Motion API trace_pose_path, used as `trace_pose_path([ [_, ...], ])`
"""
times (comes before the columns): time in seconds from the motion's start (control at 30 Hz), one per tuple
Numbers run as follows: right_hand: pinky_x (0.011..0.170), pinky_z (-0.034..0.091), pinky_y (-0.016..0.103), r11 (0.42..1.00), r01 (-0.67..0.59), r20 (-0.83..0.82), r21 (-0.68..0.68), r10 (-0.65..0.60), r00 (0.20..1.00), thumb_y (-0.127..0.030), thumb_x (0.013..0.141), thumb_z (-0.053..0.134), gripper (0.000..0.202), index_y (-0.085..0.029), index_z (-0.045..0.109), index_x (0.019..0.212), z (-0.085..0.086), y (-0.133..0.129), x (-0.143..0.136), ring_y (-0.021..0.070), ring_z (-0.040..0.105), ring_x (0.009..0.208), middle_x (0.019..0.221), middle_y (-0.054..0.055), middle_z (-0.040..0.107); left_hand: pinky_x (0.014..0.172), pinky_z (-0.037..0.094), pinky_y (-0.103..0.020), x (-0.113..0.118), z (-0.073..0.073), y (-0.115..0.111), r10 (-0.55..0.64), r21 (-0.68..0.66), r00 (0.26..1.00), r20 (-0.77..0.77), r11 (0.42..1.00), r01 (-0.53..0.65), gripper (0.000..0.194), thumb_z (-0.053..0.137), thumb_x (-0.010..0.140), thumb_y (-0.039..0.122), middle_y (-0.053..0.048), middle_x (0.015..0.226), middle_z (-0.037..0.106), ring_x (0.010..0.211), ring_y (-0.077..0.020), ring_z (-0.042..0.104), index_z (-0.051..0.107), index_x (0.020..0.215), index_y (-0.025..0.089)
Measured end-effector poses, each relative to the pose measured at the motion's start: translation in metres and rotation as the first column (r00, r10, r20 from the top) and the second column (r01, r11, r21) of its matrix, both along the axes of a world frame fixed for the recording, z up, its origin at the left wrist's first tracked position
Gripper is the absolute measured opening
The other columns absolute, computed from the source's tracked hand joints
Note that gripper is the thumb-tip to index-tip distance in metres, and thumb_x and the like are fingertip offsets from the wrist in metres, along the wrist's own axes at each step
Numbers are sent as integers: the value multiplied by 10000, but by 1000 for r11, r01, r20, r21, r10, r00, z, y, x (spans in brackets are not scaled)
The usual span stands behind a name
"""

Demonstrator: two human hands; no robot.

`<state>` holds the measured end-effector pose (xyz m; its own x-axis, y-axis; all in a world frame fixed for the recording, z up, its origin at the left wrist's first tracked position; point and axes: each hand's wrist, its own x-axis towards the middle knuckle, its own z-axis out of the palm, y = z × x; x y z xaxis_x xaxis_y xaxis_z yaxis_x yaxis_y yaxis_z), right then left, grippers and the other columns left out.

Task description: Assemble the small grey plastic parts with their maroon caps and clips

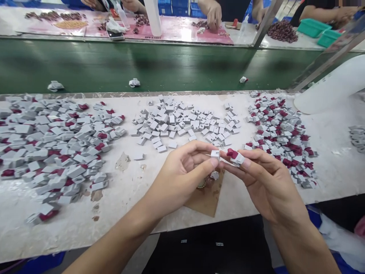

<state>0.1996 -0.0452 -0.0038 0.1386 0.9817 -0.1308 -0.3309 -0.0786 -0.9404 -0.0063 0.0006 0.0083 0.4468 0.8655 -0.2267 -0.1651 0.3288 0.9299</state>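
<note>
My left hand (188,171) pinches a small light-grey plastic block (215,154) between thumb and fingertips. Close beside it, my right hand (262,175) grips a grey plastic piece with a dark red part (236,157) on its left end. The two pieces are held near each other, with a narrow gap between them. Below the fingers lies a brown sheet (203,201) on the table, with a small grey piece (215,175) above it; my left hand partly hides a round beaded item (202,185) there.
Plain grey blocks (171,120) are heaped mid-table. Grey-and-red pieces form a left pile (62,144) and a right pile (282,133). Beyond runs a green conveyor belt (182,62) carrying a few small pieces. A white tube (327,85) slants in from the right. Co-workers' hands (213,15) are across the belt.
</note>
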Motion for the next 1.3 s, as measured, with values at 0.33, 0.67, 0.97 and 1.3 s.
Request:
trace_pose_path([
  [0.33,936,775,337,999,-29,13,44,28,1000,-313,939,971,61,-304,948,994,-2,4,2,221,906,980,1042,13,930,885,684,-363,9,1,5,-11,48,1000,-28,999,13,254,903,989,390,-85,1090,880,1079,-293,855,795,1149,225],
  [0.67,767,723,237,985,-143,284,98,110,953,-281,901,981,71,-307,955,961,17,22,14,190,873,879,946,31,900,796,684,-321,3,7,24,-107,199,979,-176,970,141,90,841,1028,295,-39,1005,867,966,-247,853,816,1100,248],
  [0.97,928,668,435,978,-185,919,93,-13,394,-219,1016,769,281,-230,879,1274,31,174,46,271,815,1002,1262,109,868,984,578,-455,21,19,156,302,636,714,-632,728,255,96,774,909,179,-110,1157,835,1089,-305,750,780,994,222],
  [1.3,1044,674,523,995,-96,990,7,6,139,-434,1111,771,418,-224,706,1466,-16,341,45,290,760,1254,1504,118,719,1091,474,-606,34,-14,297,355,449,412,-839,879,158,88,784,934,207,-106,952,773,1052,-339,694,704,902,224],
])
